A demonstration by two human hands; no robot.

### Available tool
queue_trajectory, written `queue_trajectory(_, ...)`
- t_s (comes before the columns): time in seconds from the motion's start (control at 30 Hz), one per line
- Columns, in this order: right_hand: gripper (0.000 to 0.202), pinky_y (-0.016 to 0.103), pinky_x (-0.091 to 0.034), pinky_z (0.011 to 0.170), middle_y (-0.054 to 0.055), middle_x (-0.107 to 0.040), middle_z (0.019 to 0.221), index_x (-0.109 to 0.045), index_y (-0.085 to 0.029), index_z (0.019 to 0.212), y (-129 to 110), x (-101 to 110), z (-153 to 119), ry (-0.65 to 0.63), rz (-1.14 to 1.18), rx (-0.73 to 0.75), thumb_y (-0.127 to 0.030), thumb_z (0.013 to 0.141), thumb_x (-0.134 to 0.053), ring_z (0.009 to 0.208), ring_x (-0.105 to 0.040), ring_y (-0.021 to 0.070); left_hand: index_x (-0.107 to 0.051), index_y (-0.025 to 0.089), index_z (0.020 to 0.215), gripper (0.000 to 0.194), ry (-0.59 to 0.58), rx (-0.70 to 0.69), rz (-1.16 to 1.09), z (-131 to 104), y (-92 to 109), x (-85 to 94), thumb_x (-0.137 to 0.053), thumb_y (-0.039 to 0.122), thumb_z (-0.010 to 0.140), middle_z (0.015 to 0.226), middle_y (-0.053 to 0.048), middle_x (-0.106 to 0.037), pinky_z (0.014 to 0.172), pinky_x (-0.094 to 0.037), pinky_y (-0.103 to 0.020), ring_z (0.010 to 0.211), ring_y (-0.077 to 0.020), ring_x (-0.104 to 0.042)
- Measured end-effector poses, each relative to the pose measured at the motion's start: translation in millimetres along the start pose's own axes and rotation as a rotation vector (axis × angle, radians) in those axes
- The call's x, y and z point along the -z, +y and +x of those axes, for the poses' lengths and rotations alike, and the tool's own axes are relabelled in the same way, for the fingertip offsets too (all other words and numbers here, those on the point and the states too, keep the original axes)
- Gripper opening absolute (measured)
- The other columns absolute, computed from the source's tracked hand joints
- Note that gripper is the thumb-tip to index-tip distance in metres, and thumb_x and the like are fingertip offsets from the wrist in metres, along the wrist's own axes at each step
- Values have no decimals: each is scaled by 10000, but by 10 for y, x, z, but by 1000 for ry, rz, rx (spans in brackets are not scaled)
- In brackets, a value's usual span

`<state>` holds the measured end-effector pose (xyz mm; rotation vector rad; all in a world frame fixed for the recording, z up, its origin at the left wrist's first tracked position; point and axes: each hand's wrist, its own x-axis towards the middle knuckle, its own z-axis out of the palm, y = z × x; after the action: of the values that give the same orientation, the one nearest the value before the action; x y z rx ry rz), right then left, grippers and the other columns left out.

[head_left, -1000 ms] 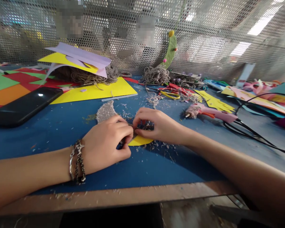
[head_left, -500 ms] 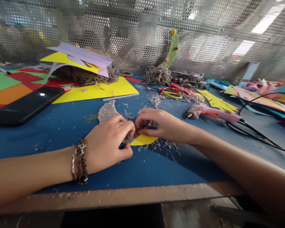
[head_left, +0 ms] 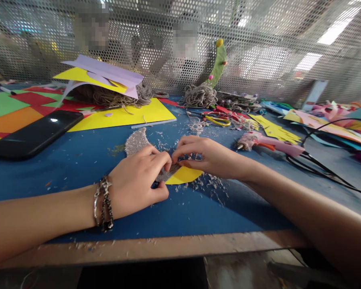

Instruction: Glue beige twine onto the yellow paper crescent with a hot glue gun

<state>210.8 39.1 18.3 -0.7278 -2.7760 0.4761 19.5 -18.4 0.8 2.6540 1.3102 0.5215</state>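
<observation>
On the blue table (head_left: 198, 216) lies a crescent-like piece (head_left: 136, 141), its upper tip covered in grey-brown fibre and its lower right part bare yellow (head_left: 185, 175). My left hand (head_left: 140, 176), with bracelets at the wrist, is closed over the middle of the piece and grips it. The fingertips of my right hand (head_left: 195, 154) are pinched together at the boundary of fibre and yellow, touching my left fingertips. What the right fingertips hold is too small to make out. Short fibre scraps (head_left: 216, 188) lie around the piece.
A black phone (head_left: 36, 134) and coloured papers (head_left: 15, 104) are at the left. Behind are a twine bundle (head_left: 144, 94), yellow-handled scissors (head_left: 218, 121) and a green crescent (head_left: 219, 66) against a perforated metal screen (head_left: 156, 48). A pink glue gun (head_left: 270, 143) with black cables lies right.
My right fingertips have shifted slightly and come closer together, and more of the yellow part shows. My left hand has kept its grip nearly in place.
</observation>
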Motion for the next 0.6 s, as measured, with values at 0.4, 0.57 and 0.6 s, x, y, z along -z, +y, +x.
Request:
queue_trajectory(0.4,153,222,-391,725,31,-529,835,-630,-151,849,-29,19,-3,54,22,3,-136,773,-498,769,-491,91,-419,187,847,211,-3,3,18,1,-7,-13,-436,167,637,650,16,-399,605,-360,-267,708,-167,-427)
queue_trajectory(0.57,131,237,-391,745,29,-530,849,-612,-162,843,-47,-8,-7,22,26,20,-250,761,-561,800,-481,104,-417,192,827,182,5,-11,21,-4,3,-1,-441,162,649,629,20,-407,602,-363,-260,750,-178,-442)
queue_trajectory(0.6,124,241,-388,750,28,-529,850,-611,-168,846,-40,-8,-8,19,19,17,-244,769,-552,806,-478,106,-417,192,826,178,2,-9,20,-5,6,5,-440,161,652,632,19,-411,599,-365,-259,757,-180,-444)
